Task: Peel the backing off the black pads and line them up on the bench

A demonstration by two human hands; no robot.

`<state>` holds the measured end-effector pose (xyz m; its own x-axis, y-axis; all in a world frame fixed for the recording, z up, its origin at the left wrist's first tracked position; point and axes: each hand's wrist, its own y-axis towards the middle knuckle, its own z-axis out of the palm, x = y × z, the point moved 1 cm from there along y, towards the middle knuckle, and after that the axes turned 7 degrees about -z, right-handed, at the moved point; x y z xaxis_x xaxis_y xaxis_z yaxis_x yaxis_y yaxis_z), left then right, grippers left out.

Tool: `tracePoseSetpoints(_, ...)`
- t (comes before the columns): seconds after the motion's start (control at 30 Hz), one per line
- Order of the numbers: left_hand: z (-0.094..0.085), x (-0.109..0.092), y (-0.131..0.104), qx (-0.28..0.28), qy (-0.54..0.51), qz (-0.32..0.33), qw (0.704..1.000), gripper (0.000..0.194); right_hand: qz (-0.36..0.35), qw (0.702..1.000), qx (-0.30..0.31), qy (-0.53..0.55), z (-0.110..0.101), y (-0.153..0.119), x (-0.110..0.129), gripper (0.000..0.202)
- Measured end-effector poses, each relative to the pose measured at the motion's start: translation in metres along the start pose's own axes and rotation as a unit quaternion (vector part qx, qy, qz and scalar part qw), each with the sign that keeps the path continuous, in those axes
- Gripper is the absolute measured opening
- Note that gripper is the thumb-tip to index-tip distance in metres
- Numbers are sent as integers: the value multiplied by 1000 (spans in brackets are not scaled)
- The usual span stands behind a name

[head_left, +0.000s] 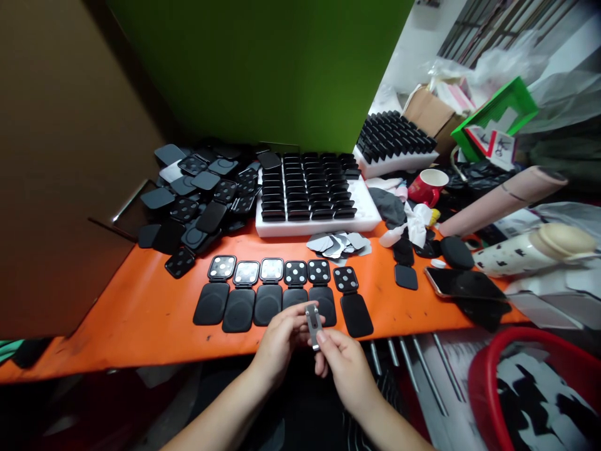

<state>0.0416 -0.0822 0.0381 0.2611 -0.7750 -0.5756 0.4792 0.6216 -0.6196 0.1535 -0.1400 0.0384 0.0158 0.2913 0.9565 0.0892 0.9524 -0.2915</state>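
Just over the table's front edge, a small flat grey metal piece (313,326) with a dark slot sits between my hands. My left hand (280,335) has its fingers closed at the piece's upper end. Around the lower end, the thumb and fingers of my right hand (345,363) are pinched. Beyond them lies a row of several hinged black panels, unfolded flat; one has a dotted square (346,279) joined to a plain black pad (356,315). My left hand partly covers a pad in the middle of the row.
A white foam tray (323,227) holds rows of upright black pieces. Left of it is a heap of black panels (197,194), with thin silvery sheets (335,243) in front. A red mug (428,186), phone (464,283) and tumbler (530,250) stand or lie right, above a red basin (483,376).
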Motion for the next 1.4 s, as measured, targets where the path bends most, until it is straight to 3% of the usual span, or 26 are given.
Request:
tracePoseSetpoints(0.17,-2,2,-4,12,9,10,1000,25,1,1000,2,15,0,-1,1,40)
tracePoseSetpoints(0.43,6,2,1,-79,69,38,994,18,-23,999,8,-42,1,-4,-1,41)
tracePoseSetpoints(0.53,8,1,1,-88,79,52,992,16,-24,998,13,-50,2,-4,-2,42)
tracePoseSetpoints(0.8,3,0,0,-55,60,6,997,27,14,999,28,22,2,1,-4,40)
tracePoseSetpoints(1.03,-2,0,2,-44,36,-16,998,37,15,999,23,16,1,-2,-9,33)
tracePoseSetpoints(1.2,4,-1,-2,-4,-71,-35,997,34,21,999,32,36,3,-1,-15,35)
tracePoseSetpoints(1.3,7,-3,-4,24,-143,-81,986,34,-5,1000,22,-16,-2,-3,-13,38)
tracePoseSetpoints(1.4,8,-7,-7,62,-185,-97,976,35,-81,987,-45,-128,-12,-3,-7,33)
